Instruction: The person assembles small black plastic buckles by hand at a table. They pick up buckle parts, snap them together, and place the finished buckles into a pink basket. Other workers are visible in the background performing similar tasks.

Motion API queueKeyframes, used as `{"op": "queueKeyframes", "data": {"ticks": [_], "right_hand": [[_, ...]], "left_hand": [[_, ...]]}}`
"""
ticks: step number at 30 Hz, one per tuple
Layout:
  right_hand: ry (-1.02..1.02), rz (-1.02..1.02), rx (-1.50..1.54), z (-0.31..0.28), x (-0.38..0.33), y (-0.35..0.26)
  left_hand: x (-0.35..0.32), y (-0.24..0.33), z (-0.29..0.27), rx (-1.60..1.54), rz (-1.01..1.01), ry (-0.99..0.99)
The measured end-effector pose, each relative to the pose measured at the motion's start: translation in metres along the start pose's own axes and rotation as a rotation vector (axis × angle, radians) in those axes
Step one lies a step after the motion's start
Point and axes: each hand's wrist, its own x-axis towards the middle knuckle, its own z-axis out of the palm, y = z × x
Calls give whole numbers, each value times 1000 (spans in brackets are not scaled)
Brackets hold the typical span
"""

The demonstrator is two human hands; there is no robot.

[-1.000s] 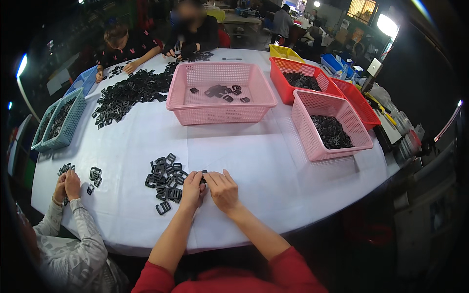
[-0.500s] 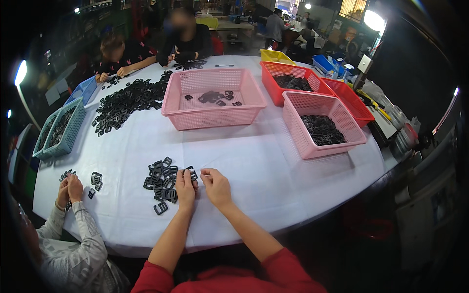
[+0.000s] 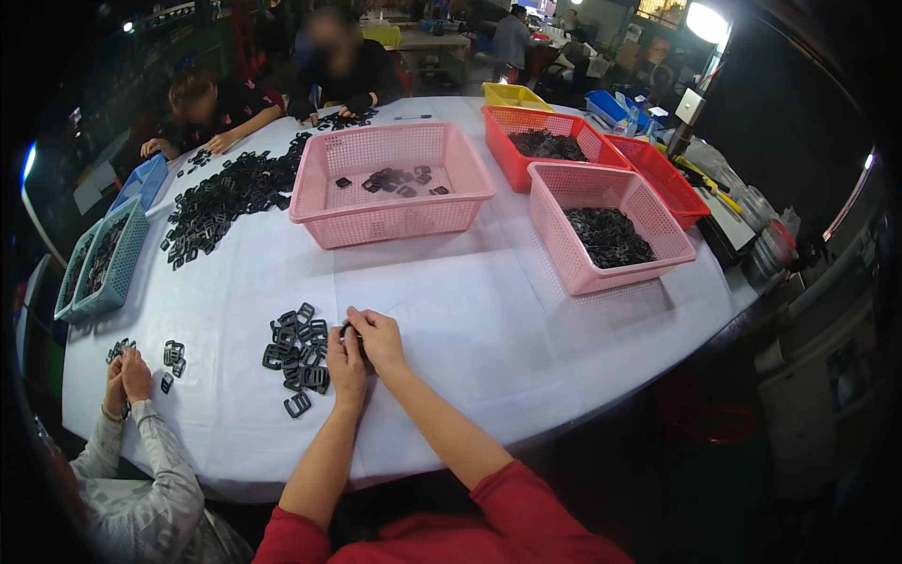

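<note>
My left hand (image 3: 346, 359) and my right hand (image 3: 380, 336) are pressed together over the white table (image 3: 470, 320), both pinching one small black plastic buckle (image 3: 351, 331) that shows only partly between the fingers. Just left of my hands lies a loose cluster of several black buckles (image 3: 299, 352). Red sleeves cover my upper arms at the lower edge.
A pink basket (image 3: 390, 183) with a few black parts stands ahead; another pink basket (image 3: 606, 226) and red baskets (image 3: 540, 141) full of parts are at right. A big heap of buckles (image 3: 221, 193) lies far left, beside teal baskets (image 3: 99, 263). A person's hands (image 3: 127, 376) work at my left; others sit opposite.
My hands stay together by the buckle cluster, with small finger shifts on the piece. The view has tilted slightly, so the table sits a little lower in the picture.
</note>
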Motion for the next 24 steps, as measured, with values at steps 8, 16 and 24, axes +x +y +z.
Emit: {"op": "queueKeyframes", "data": {"ticks": [8, 16, 24], "right_hand": [[-140, 220, 352, 8, -2, -5], [13, 87, 188, 5, -7, -10], [191, -473, 19, -27, 38, -107]], "left_hand": [[13, 0, -17, 16, 15, 51], [5, -1, -7, 60, 65, -45], [-1, 26, -10, 256, 174, -177]]}}
